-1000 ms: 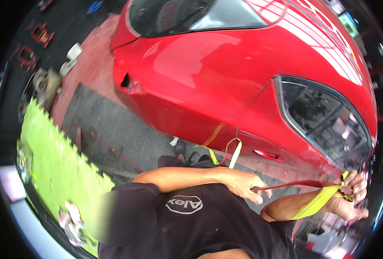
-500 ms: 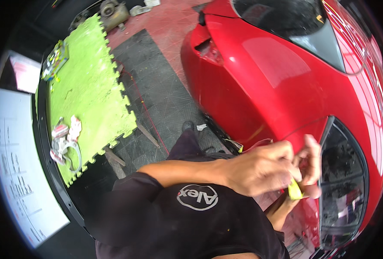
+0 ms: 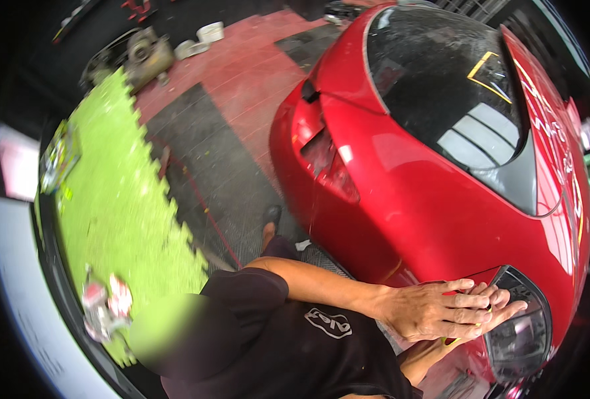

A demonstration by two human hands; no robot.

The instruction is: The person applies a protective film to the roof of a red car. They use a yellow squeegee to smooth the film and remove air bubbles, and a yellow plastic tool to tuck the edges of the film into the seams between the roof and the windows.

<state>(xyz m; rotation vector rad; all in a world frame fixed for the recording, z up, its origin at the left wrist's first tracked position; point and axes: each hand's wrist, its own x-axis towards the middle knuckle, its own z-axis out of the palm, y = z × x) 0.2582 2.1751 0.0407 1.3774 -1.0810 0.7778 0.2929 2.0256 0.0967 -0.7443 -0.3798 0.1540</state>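
Observation:
My left hand [image 3: 434, 309] lies flat with fingers stretched out on the red car [image 3: 401, 193], at the upper edge of its dark headlight [image 3: 517, 339]. My right hand [image 3: 504, 307] is mostly hidden under the left, and only its fingertips show, resting on the headlight rim. A small bit of yellow tape [image 3: 450, 341] peeks out below the hands. Whether the right hand grips the tape is hidden. The car's windscreen [image 3: 461, 106] is above.
A green foam mat [image 3: 109, 199] covers the floor on the left, with small packets [image 3: 105, 306] and a flat packet [image 3: 59, 156] on it. A metal machine part [image 3: 142, 50] and a white container [image 3: 210, 31] sit at the back. My foot [image 3: 270, 219] is beside the car.
My view has swung, so the car now fills the right. Both hands moved from holding a yellow tape strip in the air to lying flat at the headlight edge.

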